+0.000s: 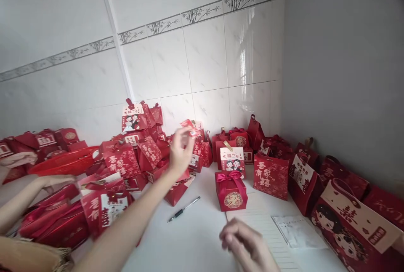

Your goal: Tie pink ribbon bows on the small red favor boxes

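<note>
My left hand is raised over the white table, its fingers pinched on a small red packet held above the heap of red gift boxes. My right hand hovers low at the near edge beside a lined sheet of paper. Its fingers look loosely curled but are smeared by motion, and nothing shows in them. A black pen lies on the table between my hands. A red box with a ribbon bow stands just beyond my right hand.
Red gift bags and boxes crowd the back and both sides, with larger bags along the grey wall on the right. Another person's arm reaches in from the left near a red basin. A small printed slip lies on the paper.
</note>
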Available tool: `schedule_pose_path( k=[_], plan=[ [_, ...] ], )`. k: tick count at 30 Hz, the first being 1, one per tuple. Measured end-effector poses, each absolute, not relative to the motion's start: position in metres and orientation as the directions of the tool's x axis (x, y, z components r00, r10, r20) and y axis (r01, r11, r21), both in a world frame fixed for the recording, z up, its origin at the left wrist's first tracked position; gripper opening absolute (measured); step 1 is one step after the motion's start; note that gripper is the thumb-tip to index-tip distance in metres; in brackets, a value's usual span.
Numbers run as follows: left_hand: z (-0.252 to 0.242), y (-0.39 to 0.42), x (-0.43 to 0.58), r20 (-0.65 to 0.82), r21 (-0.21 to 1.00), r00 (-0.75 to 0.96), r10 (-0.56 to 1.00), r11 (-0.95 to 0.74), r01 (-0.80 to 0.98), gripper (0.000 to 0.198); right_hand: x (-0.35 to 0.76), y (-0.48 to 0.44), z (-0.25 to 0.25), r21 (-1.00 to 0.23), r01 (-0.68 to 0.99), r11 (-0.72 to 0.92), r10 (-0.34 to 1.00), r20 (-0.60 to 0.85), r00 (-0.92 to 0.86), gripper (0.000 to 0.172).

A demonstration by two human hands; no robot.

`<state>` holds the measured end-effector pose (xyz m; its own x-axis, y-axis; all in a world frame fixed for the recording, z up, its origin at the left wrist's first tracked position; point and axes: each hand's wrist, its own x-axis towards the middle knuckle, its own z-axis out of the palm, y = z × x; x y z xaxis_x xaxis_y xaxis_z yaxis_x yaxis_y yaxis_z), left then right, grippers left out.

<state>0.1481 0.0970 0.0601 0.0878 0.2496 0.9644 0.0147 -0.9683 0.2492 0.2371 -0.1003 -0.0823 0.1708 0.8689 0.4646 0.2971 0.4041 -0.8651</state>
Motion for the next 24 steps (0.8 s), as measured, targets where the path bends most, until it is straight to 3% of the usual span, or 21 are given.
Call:
schedule_pose_path(
  k=[4, 8, 12, 17, 24],
  plan=[
    [0.036, 0.042, 0.201, 0.974, 0.228, 0.096, 0.207, -0.894, -0.385, 0.027, 0.277, -0.087, -0.008, -0.782, 0.291, 0.551, 0.702, 0.623, 0.345, 0.023],
    [0.031, 0.019, 0.220, 0.969, 0.242, 0.070, 0.236, -0.864, -0.442, 0.019, 0.301, -0.070, 0.037, -0.715, 0.289, 0.637, 0.576, 0.690, 0.438, 0.027],
    [0.035, 0.016, 0.222, 0.914, 0.395, 0.121, 0.388, -0.774, -0.495, 0.018, 0.308, -0.066, 0.055, -0.719, 0.344, 0.604, 0.614, 0.695, 0.375, 0.017],
    [0.046, 0.019, 0.207, 0.776, 0.611, 0.342, 0.530, -0.501, -0.613, 0.047, 0.308, -0.064, 0.058, -0.772, 0.272, 0.575, 0.718, 0.635, 0.284, 0.022],
    [0.052, 0.028, 0.184, 0.593, 0.800, 0.617, 0.517, -0.290, -0.526, 0.017, 0.299, -0.060, 0.049, -0.793, 0.157, 0.588, 0.771, 0.609, 0.186, 0.023]
  ],
)
